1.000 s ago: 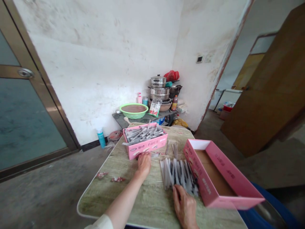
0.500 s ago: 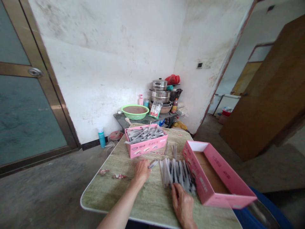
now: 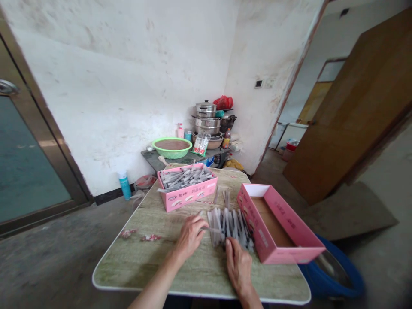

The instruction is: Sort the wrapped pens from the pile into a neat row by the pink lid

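My left hand (image 3: pixel 190 235) is closed on a slim pen (image 3: pixel 210 230) with a translucent, whitish body. This pen points right, over the left part of a row of similar pens (image 3: pixel 233 223) lying side by side on the table. At the near end of that row, my right hand (image 3: pixel 238 262) has its thumb and fingers pinched at a pen's dark end; its fingertips are partly hidden. A pink box (image 3: pixel 189 194) heaped with loose pens stands beyond my left hand. To the right of the row is a second, longer pink box (image 3: pixel 283 253), its brown bottom showing.
The table (image 3: pixel 135 266) has a wood-look top with a pale rim. Several loose pens lie behind the row. A low dark stand beyond holds a green basin (image 3: pixel 172 153), stacked pots (image 3: pixel 207 124) and bottles. A blue tub (image 3: pixel 350 283) is at the right.
The view has swung rightward. My left hand has brought its pen nearer the row and turned it, so its tip now points right. My right hand stays at the row's near end.
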A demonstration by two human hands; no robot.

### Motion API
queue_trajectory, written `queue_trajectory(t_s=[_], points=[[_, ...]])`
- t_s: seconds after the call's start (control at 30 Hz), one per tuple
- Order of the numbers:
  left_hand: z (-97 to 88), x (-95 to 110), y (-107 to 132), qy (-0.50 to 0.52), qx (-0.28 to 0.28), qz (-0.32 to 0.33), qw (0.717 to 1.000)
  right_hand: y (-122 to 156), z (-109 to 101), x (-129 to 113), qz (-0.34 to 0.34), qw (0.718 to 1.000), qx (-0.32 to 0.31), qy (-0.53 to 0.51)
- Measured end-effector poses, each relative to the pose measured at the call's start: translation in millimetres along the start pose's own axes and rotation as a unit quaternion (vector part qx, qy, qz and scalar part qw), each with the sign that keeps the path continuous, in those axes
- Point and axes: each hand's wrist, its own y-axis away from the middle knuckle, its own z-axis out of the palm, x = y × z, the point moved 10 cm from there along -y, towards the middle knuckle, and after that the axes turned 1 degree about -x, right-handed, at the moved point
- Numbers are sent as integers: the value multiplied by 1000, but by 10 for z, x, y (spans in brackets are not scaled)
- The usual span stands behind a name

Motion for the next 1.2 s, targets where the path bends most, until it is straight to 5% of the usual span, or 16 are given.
queue_trajectory(t_s=[0.13,0.37,0.47,0.57,0.7,0.77,1.2], points=[[95,245,59,-33,-4,78,996,2,21,-10,6,1000,-20,-20],[38,291,4,-10,57,85,995,32,108,-113,-39,996,-67,-37],[-83,105,-17,60,147,-2,987,48,57,-102,-39,997,-44,-43],[-9,-267,31,239,210,-136,938,53,-38,-46,-17,999,4,-41],[499,-381,16,481,84,-200,849,43,-14,-89,-39,999,-3,-30],[605,-336,28,529,46,-197,824,36,38,-115,-48,998,-27,-32],[551,-361,63,543,72,-211,809,50,140,-149,-47,994,-91,-30]])
